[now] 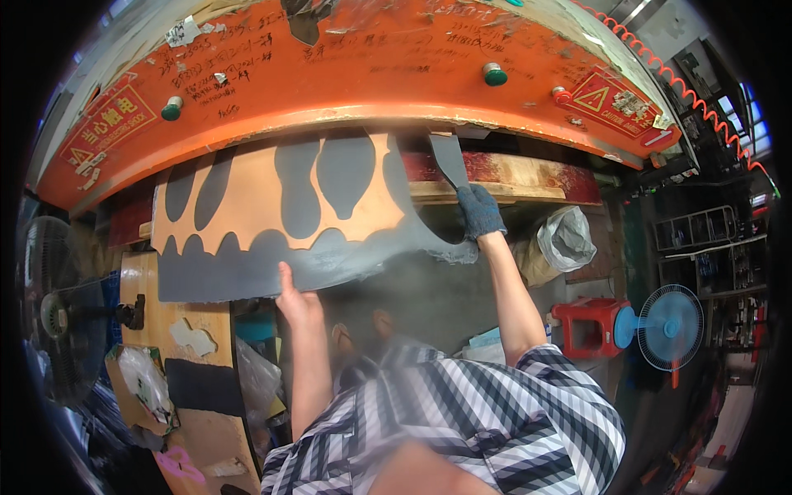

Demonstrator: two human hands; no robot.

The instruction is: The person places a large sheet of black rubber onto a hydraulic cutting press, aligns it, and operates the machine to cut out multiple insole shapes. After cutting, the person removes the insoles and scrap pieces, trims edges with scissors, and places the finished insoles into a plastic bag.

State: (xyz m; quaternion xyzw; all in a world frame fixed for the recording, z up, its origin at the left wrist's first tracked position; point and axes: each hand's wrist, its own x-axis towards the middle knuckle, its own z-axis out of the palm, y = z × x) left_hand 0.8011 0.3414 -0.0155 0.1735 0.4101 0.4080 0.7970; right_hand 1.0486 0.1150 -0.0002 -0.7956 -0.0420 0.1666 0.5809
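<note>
You have two hands in view: one bare left hand (300,304) and one gloved right hand (482,213). In front of you, count one orange machine (330,70), one tan layer (256,194), one dark sheet (223,276) and one grey strip (450,157). Inside the tan layer you can count four dark shapes (346,173), plus one partial curve at its right edge. Your machine's front carries two green knobs (495,75), one red knob (561,95) and two warning signs (610,101). Around you are two fans (670,327), one red stool (569,309), one coiled hose (676,80) and one cardboard box (118,381).
</note>
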